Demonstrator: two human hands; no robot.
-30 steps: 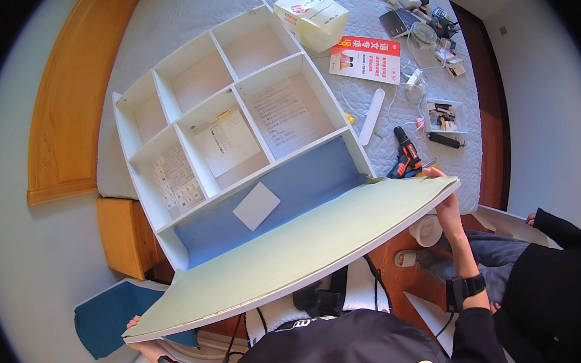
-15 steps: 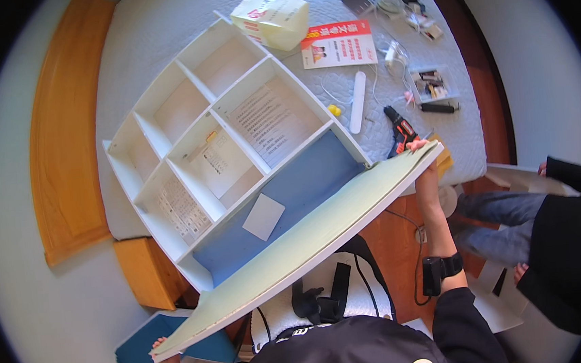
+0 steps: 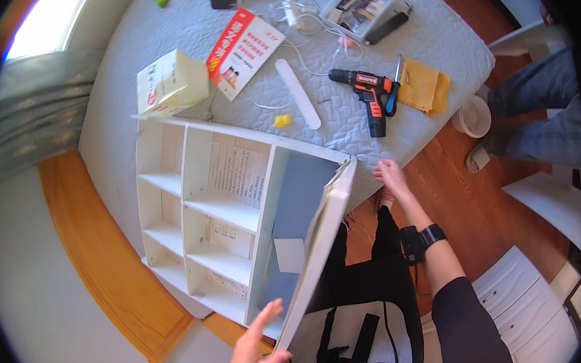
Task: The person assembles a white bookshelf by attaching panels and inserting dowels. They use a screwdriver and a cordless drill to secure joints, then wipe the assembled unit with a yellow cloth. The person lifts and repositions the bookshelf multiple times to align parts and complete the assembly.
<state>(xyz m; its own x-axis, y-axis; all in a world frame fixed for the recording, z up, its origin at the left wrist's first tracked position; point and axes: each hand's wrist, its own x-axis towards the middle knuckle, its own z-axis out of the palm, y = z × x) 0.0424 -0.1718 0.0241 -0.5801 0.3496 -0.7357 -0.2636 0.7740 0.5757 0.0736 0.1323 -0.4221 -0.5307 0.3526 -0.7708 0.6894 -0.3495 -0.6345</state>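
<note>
A white shelf unit (image 3: pixel 230 207) with several compartments lies with its open side up on the bed. Along its near right side a long white panel (image 3: pixel 317 247) stands tilted, seen nearly edge-on, beside the blue-lined section (image 3: pixel 304 180). My left hand (image 3: pixel 255 353) is at the panel's near end, with fingers and thumb spread; whether it touches the panel is hard to tell. Off the panel's far end, my right hand (image 3: pixel 391 173) hangs apart from it, fingers loosely bent and nothing visible in them. A white card (image 3: pixel 289 254) lies in the blue-lined section.
On the quilted bed (image 3: pixel 120 92) are a cordless drill (image 3: pixel 370 97), a screwdriver (image 3: pixel 394 88), yellow cloth (image 3: pixel 423 86), a white strip (image 3: pixel 297 93), a book (image 3: pixel 245 52), a paper packet (image 3: pixel 170 85) and a box of small parts (image 3: pixel 358 5). Another person's legs (image 3: pixel 538 121) are at the right.
My right hand has let go of the panel's far end. My left hand has opened at the near end. The panel now stands steeper against the unit, and the view has turned.
</note>
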